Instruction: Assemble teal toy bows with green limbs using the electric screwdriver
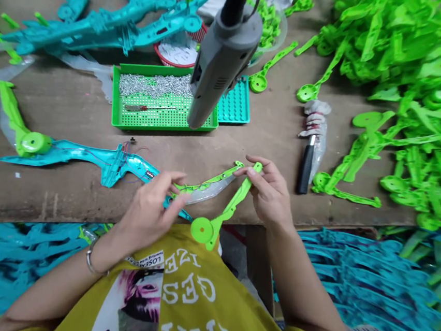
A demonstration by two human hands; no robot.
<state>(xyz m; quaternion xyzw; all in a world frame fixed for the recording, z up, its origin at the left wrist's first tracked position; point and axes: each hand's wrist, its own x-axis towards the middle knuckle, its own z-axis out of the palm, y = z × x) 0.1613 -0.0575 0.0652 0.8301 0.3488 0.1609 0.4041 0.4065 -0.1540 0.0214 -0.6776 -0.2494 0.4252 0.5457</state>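
Observation:
My right hand (271,194) pinches the upper end of a green plastic arm (232,200), whose round disc hangs down over the table's front edge. Beside it, my left hand (152,213) is curled over the near end of a blue plastic body (73,152) and touches a second green arm (206,184) with a clear curved piece (210,191) along it. Thin wires and a small spring show on the blue body. At its far left end sits another green arm with a round hub (34,142).
A grey tool (225,56) hangs over a green tray (162,123) of screws. Behind is a blue tray (236,102). A hammer (305,166) lies right of my right hand. Green parts (406,53) are piled at right; blue bodies (113,25) lie back left.

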